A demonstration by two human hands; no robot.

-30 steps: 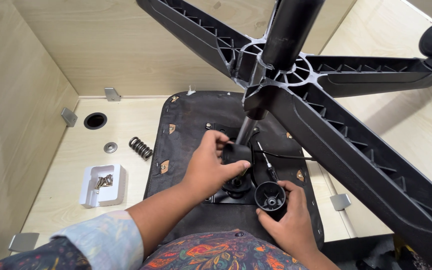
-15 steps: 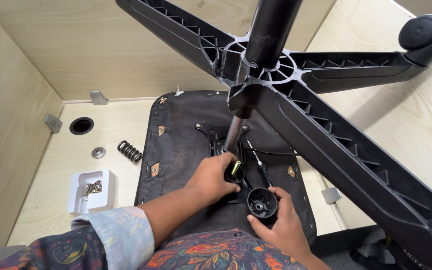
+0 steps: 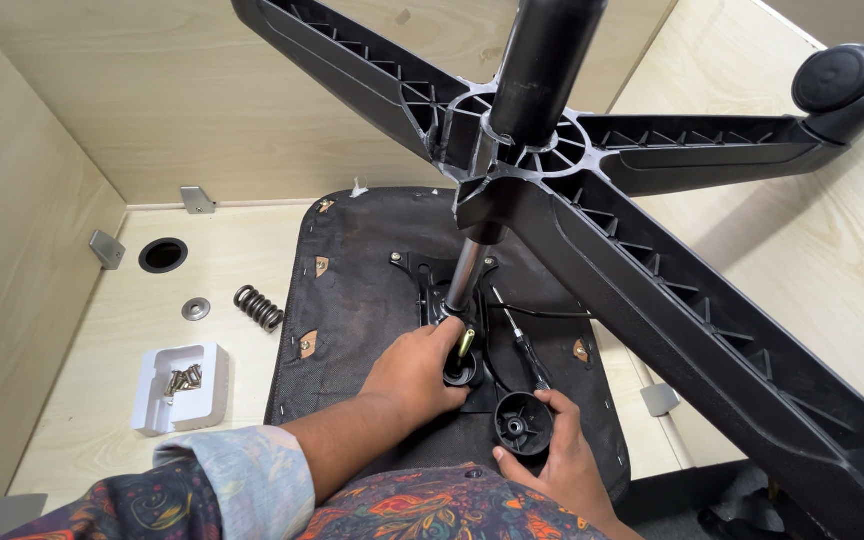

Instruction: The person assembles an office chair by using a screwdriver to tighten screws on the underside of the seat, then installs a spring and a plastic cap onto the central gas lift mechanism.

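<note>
Two bare hands work low in the frame, just above a patterned sleeve at the bottom edge. Lower right of centre, the right hand (image 3: 562,465) cups a round black knob (image 3: 523,424), fingers curled around its rim so the ribbed face points up. Just left of it, the left hand (image 3: 414,368) rests on the black mechanism plate (image 3: 432,285); its fingers close around a small black collar (image 3: 460,372) at the foot of the metal gas-lift rod (image 3: 465,275), beside a short brass-coloured piece (image 3: 465,342). Both knob and collar sit on the upturned underside of a chair seat (image 3: 352,290), dark fabric filling the middle of the frame. A thin black cable (image 3: 542,313) runs right from the plate.

Left of the seat, on the pale wooden surface (image 3: 232,250), stands a white tray (image 3: 180,388) holding screws, with a coiled spring (image 3: 258,307) and a washer (image 3: 195,309) beyond it, then a round hole (image 3: 163,255) at mid left. Higher up, the black star base (image 3: 652,260) spreads across the upper half, with a caster wheel (image 3: 837,78) at the upper right.
</note>
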